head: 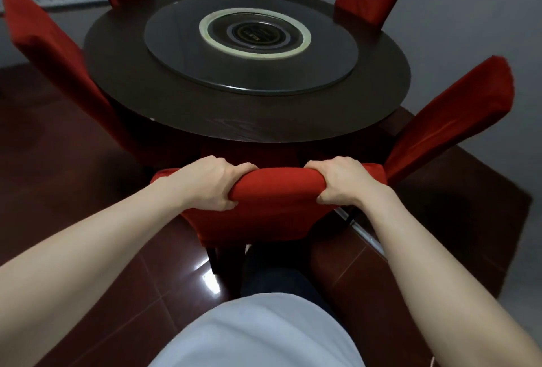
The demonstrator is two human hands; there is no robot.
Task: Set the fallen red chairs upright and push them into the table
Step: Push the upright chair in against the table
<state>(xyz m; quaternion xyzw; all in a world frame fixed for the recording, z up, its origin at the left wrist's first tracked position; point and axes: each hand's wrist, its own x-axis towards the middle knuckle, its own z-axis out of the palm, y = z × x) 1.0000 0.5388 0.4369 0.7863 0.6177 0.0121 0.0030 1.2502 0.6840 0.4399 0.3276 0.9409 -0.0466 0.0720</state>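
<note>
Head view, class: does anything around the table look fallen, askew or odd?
Nothing stands out. The near chair is upright, its back gripped by the left hand and right hand; the other red chairs stand at the table.

The person wears a pale grey-white top [258, 334], dark blue trousers [281, 281], and has bare forearms [96, 246].

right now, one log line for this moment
left hand: grips near chair top | right hand: same | chair: upright, close to table | fallen chairs: none visible

Upright red chair [278, 190] at table [187, 120]
</note>
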